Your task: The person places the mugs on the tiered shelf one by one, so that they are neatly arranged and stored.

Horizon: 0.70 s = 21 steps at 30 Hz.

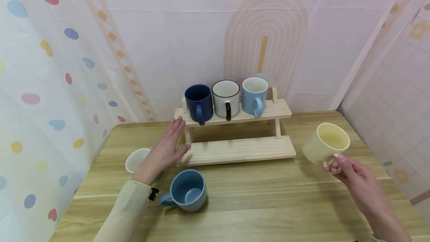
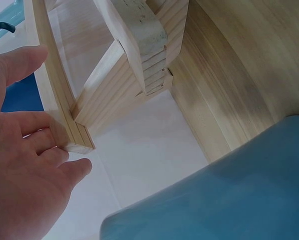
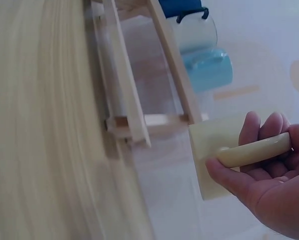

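Observation:
A two-tier wooden rack [image 1: 242,149] stands at the table's back. Its upper shelf holds a dark blue mug [image 1: 203,104], a white mug with a black rim [image 1: 220,104] and a light blue mug [image 1: 250,98]. My left hand [image 1: 164,152] lies with fingers extended at the upper shelf's left end. In the left wrist view, its fingertips [image 2: 54,157] are right at the end of the shelf board [image 2: 64,120]. On the right, my right hand [image 1: 359,178] grips a pale yellow mug [image 1: 315,148] by its handle, mouth up, beside the rack.
A blue mug [image 1: 198,204] stands on the wooden table [image 1: 255,208] in front of the rack, handle to the left. Partly behind my left wrist is a mug with a white inside [image 1: 136,158]. Patterned curtains [image 1: 174,47] hang behind the table.

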Available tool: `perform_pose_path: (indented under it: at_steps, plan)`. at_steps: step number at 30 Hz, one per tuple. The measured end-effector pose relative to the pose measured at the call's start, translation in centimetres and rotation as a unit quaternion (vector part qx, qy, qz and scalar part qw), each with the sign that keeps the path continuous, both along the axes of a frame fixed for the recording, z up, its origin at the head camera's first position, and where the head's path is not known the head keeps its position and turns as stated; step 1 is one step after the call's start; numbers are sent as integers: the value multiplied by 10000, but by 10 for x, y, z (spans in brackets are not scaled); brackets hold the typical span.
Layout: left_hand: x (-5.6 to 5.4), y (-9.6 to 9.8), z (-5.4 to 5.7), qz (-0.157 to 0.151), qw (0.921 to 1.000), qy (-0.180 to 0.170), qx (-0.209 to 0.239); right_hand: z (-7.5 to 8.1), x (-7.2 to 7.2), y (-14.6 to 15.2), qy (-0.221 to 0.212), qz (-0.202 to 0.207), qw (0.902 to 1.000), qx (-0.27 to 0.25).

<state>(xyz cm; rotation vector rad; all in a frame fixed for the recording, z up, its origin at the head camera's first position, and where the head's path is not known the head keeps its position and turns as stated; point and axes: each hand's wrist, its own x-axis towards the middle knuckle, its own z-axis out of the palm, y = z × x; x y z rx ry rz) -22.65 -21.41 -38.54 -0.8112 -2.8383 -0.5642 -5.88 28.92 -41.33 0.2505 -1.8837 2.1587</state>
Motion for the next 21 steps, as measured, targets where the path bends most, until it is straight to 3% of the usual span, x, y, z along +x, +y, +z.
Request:
perform_pose_path:
  at_steps: [6,21]
  plan:
    - [2,-1,1,39,10000,-25,-25,10,-6,-18,211,125,9997,29]
    - [-1,-2,5,83,9998,-47,-202,27,-16,-61,116,283,9988,382]
